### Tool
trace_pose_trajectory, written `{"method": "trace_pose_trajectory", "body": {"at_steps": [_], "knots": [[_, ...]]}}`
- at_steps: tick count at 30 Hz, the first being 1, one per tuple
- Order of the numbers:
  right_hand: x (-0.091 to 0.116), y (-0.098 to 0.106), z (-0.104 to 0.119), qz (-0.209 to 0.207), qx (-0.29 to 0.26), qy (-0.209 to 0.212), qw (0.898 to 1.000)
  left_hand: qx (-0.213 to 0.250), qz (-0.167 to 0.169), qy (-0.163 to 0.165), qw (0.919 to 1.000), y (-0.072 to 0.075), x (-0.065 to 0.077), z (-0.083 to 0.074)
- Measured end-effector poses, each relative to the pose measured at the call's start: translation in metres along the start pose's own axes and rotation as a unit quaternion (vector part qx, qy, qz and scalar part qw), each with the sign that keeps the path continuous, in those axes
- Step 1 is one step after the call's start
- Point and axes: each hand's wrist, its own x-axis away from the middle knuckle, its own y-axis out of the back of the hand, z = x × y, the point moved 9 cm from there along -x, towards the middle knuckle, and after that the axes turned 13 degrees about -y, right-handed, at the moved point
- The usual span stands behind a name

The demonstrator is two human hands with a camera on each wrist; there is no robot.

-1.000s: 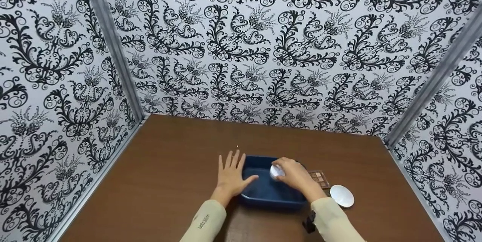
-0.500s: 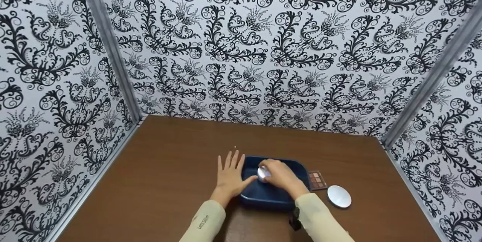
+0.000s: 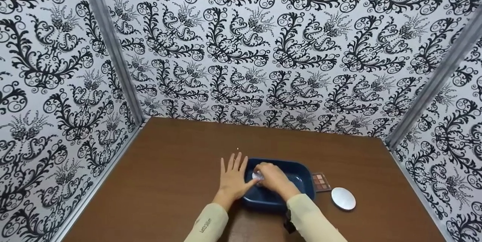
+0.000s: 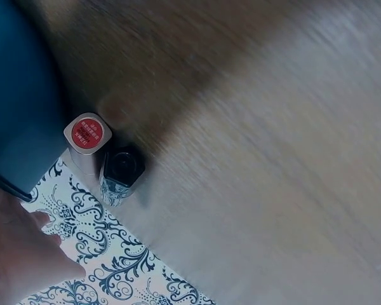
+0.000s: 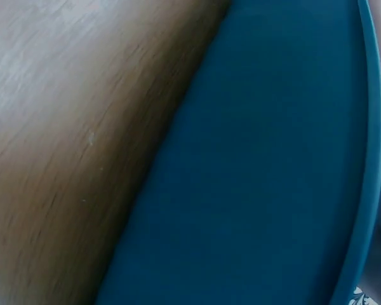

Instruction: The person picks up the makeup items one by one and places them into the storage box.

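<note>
A dark blue rectangular tray (image 3: 309, 181) lies on the brown table. My left hand (image 3: 232, 183) is at its left side, fingers straight and spread, thumb reaching over the rim. Over the tray's left part, my right hand (image 3: 274, 177) grips a small white, shiny round object (image 3: 257, 176), mostly hidden by the fingers, so I cannot tell its kind. The right wrist view is filled largely by the tray's blue outer wall (image 5: 254, 159). The left hand's edge (image 4: 25, 248) appears at lower left in the left wrist view.
Right of the tray lie an eyeshadow palette (image 3: 321, 182) and a silvery round disc (image 3: 343, 199). Beside the tray in the left wrist view stand a square-ended tube with a red label (image 4: 87, 133) and a black-capped bottle (image 4: 124, 166). Patterned walls (image 3: 241, 65) enclose the table.
My right hand has moved left across the tray with the white round object, close to the left thumb. The left hand stays in place, fingers still spread.
</note>
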Motion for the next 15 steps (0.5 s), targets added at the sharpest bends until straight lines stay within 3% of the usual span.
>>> {"method": "trace_pose_trajectory", "body": {"at_steps": [4, 15], "knots": [[-0.002, 0.000, 0.003, -0.015, 0.005, 0.007, 1.000, 0.003, -0.012, 0.000, 0.9999, 0.001, 0.001, 0.000], [-0.002, -0.012, 0.008, 0.024, 0.011, 0.012, 1.000, -0.002, -0.016, -0.002, 0.9999, -0.001, 0.000, 0.000]]}}
